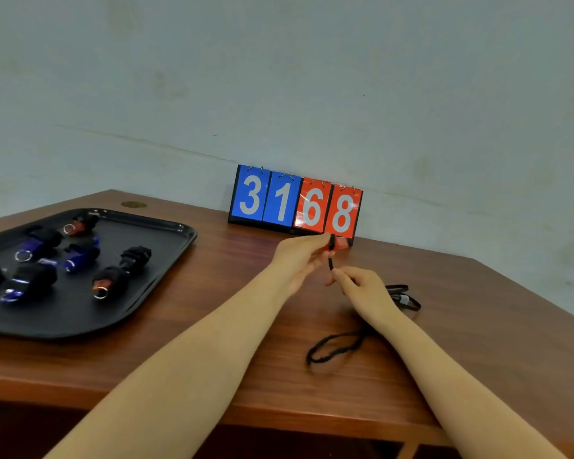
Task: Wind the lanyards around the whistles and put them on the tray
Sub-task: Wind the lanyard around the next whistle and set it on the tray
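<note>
My left hand (300,256) pinches a small red whistle (340,243) above the table, in front of the score flip board. A black lanyard (335,349) runs down from the whistle; my right hand (361,286) pinches the cord just below it, and the loose loop lies on the wood under my right forearm. To the left lies a black tray (166,260) that holds several whistles wound in black lanyards, some blue (79,258), some red (108,286).
A flip scoreboard (295,203) reading 3168 stands against the wall behind my hands. Another black strap (404,298) lies on the wooden table (232,286) right of my right hand. The table's front edge runs below my forearms.
</note>
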Demonstrator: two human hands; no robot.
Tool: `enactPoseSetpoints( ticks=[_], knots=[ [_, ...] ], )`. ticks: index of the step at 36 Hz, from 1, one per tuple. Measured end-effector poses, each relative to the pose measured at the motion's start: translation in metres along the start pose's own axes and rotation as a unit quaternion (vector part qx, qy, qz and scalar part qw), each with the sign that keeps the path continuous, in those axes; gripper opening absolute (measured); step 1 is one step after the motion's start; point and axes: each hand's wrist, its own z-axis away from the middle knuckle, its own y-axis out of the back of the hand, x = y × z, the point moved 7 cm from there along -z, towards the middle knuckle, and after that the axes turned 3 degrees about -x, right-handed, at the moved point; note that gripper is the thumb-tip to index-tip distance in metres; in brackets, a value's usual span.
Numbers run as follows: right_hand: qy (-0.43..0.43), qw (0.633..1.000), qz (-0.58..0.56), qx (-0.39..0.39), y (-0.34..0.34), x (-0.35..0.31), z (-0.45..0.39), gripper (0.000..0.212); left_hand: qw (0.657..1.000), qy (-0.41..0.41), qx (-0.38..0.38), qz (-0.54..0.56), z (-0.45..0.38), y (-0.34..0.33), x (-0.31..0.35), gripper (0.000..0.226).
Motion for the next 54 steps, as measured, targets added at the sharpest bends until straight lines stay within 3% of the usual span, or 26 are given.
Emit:
enactPoseSetpoints(
  ticks=[5, 8, 10, 12, 18, 23, 28, 32, 36, 41, 45, 50, 54],
  knots=[
    [0.048, 0.997, 0.065, -0.020, -0.007, -0.007, -0.001, 0.023, 0.980, -0.064, 0.102, -0.157, -0.004, 0.022, 0.012, 0.021],
    [0.076, 0.993, 0.086, -0.030, -0.010, -0.013, 0.001, 0.024, 0.912, -0.142, 0.139, -0.359, -0.001, 0.024, 0.027, 0.014],
    [0.088, 0.991, 0.098, -0.032, -0.011, -0.016, 0.002, 0.023, 0.863, -0.178, 0.132, -0.454, 0.000, 0.020, 0.031, 0.012],
    [0.093, 0.993, 0.075, -0.009, -0.006, -0.020, 0.003, 0.022, 0.837, -0.183, 0.122, -0.501, -0.002, 0.019, 0.030, 0.015],
    [0.075, 0.992, -0.060, 0.083, 0.024, -0.021, 0.006, 0.025, 0.815, -0.151, 0.040, -0.558, -0.009, 0.006, 0.019, 0.015],
    [0.022, 0.976, -0.140, 0.163, 0.041, -0.002, 0.003, 0.023, 0.845, -0.107, -0.082, -0.517, 0.001, -0.014, 0.006, 0.020],
    [-0.036, 0.962, -0.182, 0.201, 0.049, 0.012, 0.002, 0.025, 0.921, -0.059, -0.151, -0.355, 0.011, -0.023, 0.003, 0.025],
    [-0.045, 0.956, -0.219, 0.188, 0.049, 0.014, 0.004, 0.026, 0.954, -0.026, -0.190, -0.228, 0.019, -0.033, 0.002, 0.026],
    [-0.064, 0.961, -0.231, 0.136, 0.037, 0.013, 0.002, 0.023, 0.968, -0.009, -0.209, -0.141, 0.020, -0.037, 0.000, 0.023],
    [-0.070, 0.969, -0.229, 0.065, 0.019, 0.013, 0.000, 0.032, 0.984, -0.002, -0.172, -0.039, 0.012, -0.029, 0.001, 0.032],
    [-0.019, 0.990, -0.133, 0.046, 0.013, 0.007, 0.000, 0.031, 0.993, -0.024, -0.111, 0.017, 0.005, -0.019, 0.001, 0.031],
    [0.043, 0.998, -0.008, 0.034, 0.007, -0.003, 0.000, 0.031, 0.997, -0.064, -0.023, -0.034, -0.003, 0.002, 0.004, 0.030],
    [0.066, 0.994, 0.089, 0.011, 0.001, -0.005, -0.002, 0.026, 0.980, -0.099, 0.034, -0.170, -0.005, 0.010, 0.007, 0.024]
  ],
)
